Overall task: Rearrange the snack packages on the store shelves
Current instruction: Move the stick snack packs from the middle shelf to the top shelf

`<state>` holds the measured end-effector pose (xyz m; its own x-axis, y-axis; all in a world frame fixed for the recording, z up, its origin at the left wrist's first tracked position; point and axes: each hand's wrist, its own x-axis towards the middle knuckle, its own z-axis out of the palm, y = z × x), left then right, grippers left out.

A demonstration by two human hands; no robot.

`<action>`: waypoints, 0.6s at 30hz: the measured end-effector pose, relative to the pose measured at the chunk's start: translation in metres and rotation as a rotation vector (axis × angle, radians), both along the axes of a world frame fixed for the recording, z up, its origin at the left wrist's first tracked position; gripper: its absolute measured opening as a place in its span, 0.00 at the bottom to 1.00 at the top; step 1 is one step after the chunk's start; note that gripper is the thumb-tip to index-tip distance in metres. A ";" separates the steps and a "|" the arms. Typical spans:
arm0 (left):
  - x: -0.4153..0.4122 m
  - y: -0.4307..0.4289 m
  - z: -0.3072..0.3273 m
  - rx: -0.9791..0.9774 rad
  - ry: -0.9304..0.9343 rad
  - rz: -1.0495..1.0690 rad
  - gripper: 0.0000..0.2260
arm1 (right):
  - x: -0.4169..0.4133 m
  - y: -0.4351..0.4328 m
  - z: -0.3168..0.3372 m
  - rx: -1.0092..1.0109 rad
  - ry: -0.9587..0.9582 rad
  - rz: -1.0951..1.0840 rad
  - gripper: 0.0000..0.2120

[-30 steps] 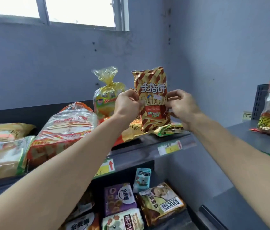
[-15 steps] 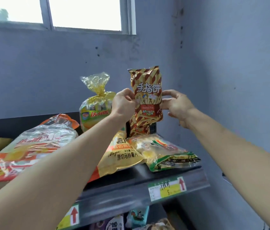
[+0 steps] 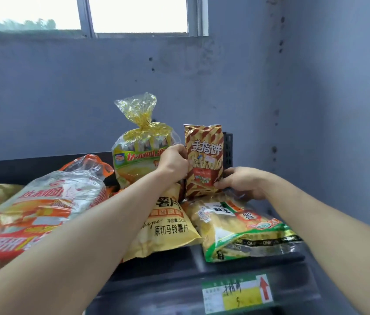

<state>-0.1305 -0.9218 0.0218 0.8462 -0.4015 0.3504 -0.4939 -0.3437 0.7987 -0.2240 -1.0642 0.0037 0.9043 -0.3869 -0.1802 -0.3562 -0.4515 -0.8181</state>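
As striped pack (image 3: 204,153) stands upright, left hand (image 3: 175,161) fingers curled on edge, right hand (image 3: 242,181) pinching base.

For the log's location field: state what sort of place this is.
Probably a small shop: a dark metal shelf carries a yellow paper price label on its front edge and snack bags, such as the brown striped foil packet.

The yellow chip bag (image 3: 168,226) and green-edged packet (image 3: 238,228) crowd the shelf (image 3: 170,264); only its front strip lies bare.

arms: both outstretched | left grip (image 3: 175,162): pinches striped packet (image 3: 203,160) | right grip (image 3: 240,181): holds its corner
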 end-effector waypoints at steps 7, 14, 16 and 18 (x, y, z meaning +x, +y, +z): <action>-0.004 -0.001 0.004 0.024 -0.030 0.008 0.08 | 0.004 0.007 0.001 -0.005 0.047 0.035 0.12; -0.008 -0.006 0.001 0.052 0.006 0.025 0.07 | 0.007 0.029 -0.010 0.024 -0.069 -0.135 0.14; -0.010 -0.008 0.000 0.084 0.029 0.028 0.04 | 0.006 0.034 -0.012 0.052 -0.100 -0.176 0.14; -0.011 -0.009 0.000 0.099 0.090 0.013 0.07 | 0.005 0.039 -0.015 0.080 -0.126 -0.213 0.14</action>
<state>-0.1413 -0.9305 0.0213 0.8780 -0.4189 0.2316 -0.4162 -0.4293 0.8015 -0.2194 -1.0255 -0.0110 0.8215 -0.5598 -0.1087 -0.3289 -0.3094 -0.8923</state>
